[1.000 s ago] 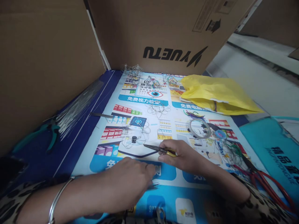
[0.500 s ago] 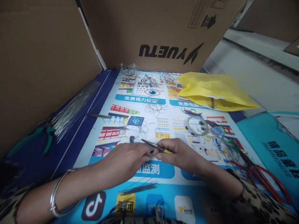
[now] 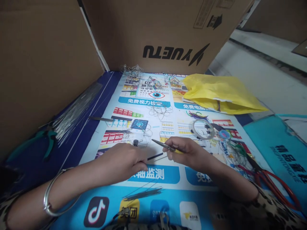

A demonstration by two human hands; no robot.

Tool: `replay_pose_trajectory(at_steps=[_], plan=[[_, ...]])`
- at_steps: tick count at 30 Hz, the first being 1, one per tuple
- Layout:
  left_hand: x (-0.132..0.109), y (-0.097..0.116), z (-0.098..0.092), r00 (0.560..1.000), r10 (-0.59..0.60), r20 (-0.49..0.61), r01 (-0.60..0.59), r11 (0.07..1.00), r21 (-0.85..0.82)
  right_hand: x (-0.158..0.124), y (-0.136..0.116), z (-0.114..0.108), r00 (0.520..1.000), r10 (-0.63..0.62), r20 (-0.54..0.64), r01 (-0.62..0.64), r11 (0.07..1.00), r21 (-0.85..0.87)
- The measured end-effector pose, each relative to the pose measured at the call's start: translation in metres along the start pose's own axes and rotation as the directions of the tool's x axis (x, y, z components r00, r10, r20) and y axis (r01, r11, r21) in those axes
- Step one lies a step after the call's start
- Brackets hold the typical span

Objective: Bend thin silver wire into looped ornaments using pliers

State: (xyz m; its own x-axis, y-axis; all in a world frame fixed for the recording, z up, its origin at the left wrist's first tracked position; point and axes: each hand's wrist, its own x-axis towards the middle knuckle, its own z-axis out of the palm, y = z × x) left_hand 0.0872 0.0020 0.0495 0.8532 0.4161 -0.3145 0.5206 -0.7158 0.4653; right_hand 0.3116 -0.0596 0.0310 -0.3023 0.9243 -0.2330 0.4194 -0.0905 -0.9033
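Thin dark metal wire (image 3: 160,158), between both hands, seems not yet bent; the silvery looped wire flower (image 3: 161,112) at twelve o'clock looks done, the bundle of straight dark wires (image 3: 144,193) at six unused. The wire looks straight, probably springy. Left hand (image 3: 126,159) curls, its hold unclear; right hand (image 3: 184,151) grips slim, steel-nosed, yellow-handled pliers (image 3: 160,144).

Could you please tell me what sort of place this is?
It looks like a handcraft workspace, though I cannot be sure: the right hand holds a pointed yellow-handled tool, thin silvery wires lie bundled at the left, and red-handled scissors lie at the right.
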Motion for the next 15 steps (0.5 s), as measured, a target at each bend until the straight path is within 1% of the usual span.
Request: replay_pose_trajectory(at_steps=[3, 5, 8, 10, 13, 15], plan=[[-0.002, 0.001, 0.0, 0.997, -0.007, 0.075, 0.004, 0.999, 0.034, -0.001, 0.0, -0.004, 0.999, -0.014, 0.049, 0.017, 0.998, -0.061], [-0.003, 0.002, 0.001, 0.996, 0.007, 0.087, -0.011, 0.999, 0.035, -0.002, 0.0, -0.006, 0.998, -0.007, 0.064, 0.011, 0.998, -0.065], [-0.003, 0.001, 0.002, 0.997, 0.033, 0.066, -0.036, 0.998, 0.042, -0.001, 0.0, -0.007, 0.998, 0.009, 0.068, -0.009, 1.0, -0.011], [-0.004, 0.0, 0.002, 0.998, 0.035, 0.054, -0.039, 0.997, 0.067, -0.001, 0.0, -0.008, 0.998, -0.003, 0.064, 0.002, 1.0, 0.014], [-0.004, -0.001, 0.0, 1.0, 0.016, 0.019, -0.018, 0.989, 0.148, -0.001, -0.001, -0.01, 0.998, -0.03, 0.05, 0.03, 1.0, -0.001], [-0.005, -0.001, -0.003, 1.0, 0.011, -0.011, -0.009, 0.979, 0.202, -0.001, -0.001, -0.013, 0.999, -0.023, 0.043, 0.024, 1.0, -0.011]])
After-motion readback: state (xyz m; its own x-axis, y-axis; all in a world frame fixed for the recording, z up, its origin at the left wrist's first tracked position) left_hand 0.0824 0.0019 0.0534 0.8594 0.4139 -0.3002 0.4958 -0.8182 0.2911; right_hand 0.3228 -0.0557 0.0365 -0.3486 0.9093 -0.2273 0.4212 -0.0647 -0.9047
